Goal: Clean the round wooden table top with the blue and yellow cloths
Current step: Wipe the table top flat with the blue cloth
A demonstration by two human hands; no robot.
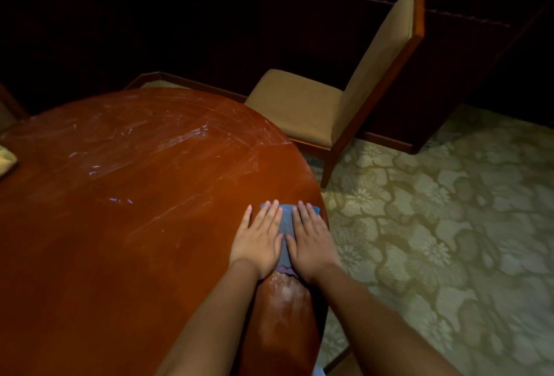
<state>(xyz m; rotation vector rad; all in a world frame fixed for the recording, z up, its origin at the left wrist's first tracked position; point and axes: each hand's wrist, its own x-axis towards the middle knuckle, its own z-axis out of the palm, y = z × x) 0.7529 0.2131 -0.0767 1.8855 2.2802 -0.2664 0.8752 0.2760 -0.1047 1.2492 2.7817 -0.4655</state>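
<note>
Blue cloth [286, 219] lies at the 4 o'clock rim of the round wooden surface [120, 240] — its right corner sits almost at the edge, carpet below. Open wood runs from the cloth toward 9 and 10 o'clock; on the right only a thin strip of wood before the drop.

Left hand [257, 237] flat on the cloth's left half, fingers straight and together, thumb spread onto bare wood — pressing, not gripping. Right hand [311, 240] flat on the right half, fingers straight, likewise pressing. The two hands lie side by side, thumbs near touching over the cloth's middle.

Surface: reddish-brown, glossy. Pale smeared streaks arc across the far half toward 12 and 1 o'clock. A whitish patch [283, 291] lies just nearer than the cloth, between the forearms.

Yellow cloth [6, 159] at the 9 o'clock edge, only a corner in view.

Room: dim. Chair [344, 96] with tan seat and back stands at 1 o'clock, just beside the rim. Patterned floral carpet [449, 210] on the right.

Cloth's long axis runs 6 to 12 o'clock, parallel with the fingers; far end wider, near end narrow and bunched at the wrists.
</note>
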